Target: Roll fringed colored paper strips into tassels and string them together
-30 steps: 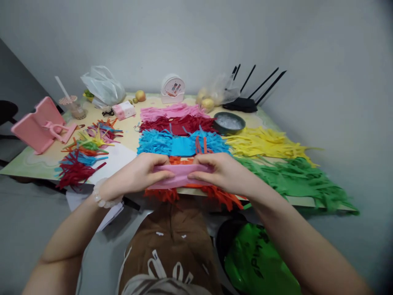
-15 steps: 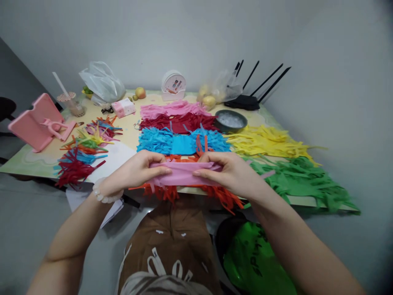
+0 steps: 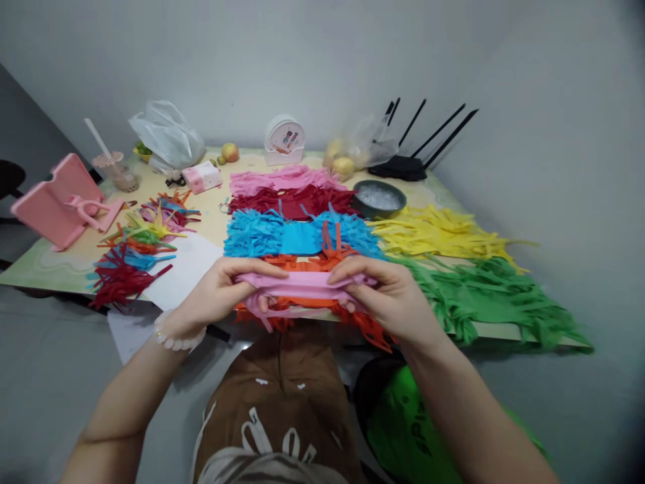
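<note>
Both my hands hold a pink fringed paper strip [image 3: 302,286] stretched between them just above the table's near edge. My left hand [image 3: 222,296] pinches its left end, thumb on top. My right hand [image 3: 390,296] pinches its right end. Under the strip lies an orange fringed paper piece [image 3: 312,306] that hangs over the edge. Behind it sit a blue fringed piece [image 3: 297,235], a dark red one [image 3: 292,202] and a pink one [image 3: 282,180].
Yellow fringe [image 3: 433,232] and green fringe [image 3: 488,296] lie at the right. Loose coloured scraps [image 3: 136,249] and a pink stand [image 3: 55,202] are at the left. A grey bowl [image 3: 377,198], plastic bags, fruit and a black router [image 3: 403,168] stand at the back.
The pink strip has come down a little and its fringe ends now curl under between my hands. Both hands have shifted slightly lower.
</note>
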`<state>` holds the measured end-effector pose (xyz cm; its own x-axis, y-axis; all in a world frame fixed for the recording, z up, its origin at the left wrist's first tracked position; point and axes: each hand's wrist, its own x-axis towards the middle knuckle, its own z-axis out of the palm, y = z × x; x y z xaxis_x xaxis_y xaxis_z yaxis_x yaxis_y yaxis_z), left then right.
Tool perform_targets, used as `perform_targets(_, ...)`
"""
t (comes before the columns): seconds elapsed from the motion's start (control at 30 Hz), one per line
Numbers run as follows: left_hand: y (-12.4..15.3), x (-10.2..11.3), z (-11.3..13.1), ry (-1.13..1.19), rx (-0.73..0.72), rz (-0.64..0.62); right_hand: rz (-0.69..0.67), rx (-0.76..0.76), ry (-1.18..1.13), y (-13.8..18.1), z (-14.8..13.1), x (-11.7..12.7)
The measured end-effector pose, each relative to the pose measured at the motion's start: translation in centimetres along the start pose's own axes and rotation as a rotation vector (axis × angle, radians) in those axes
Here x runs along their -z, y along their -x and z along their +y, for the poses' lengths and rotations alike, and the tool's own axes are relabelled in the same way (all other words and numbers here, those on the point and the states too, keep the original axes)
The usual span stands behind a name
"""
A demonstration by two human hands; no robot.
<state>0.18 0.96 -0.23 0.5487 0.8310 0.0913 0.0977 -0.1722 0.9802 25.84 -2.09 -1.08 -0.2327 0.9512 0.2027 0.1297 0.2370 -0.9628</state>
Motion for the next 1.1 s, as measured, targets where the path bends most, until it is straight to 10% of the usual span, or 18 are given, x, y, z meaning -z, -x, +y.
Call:
perform_targets(0.17, 0.2, 0.0, -0.9, 0.196, -0.034, -0.010, -0.009, 0.224, 0.046, 0.0, 0.0, -0.2)
perform_targets(0.53, 0.5, -1.1, 0.3, -0.236, -0.071, 0.118, -0.051, 0.398, 0.349, 0.4, -0.6, -0.1)
perform_targets(0.73, 0.4, -1.8, 0.3, -0.477, -0.224, 0.217, 0.065, 0.330, 0.445, 0.8, -0.3, -0.8)
perform_targets(1.1, -0.1, -1.5, 0.4, -0.373, 0.018, 0.069, 0.035, 0.172, 0.475, 0.9, -0.2, -0.5)
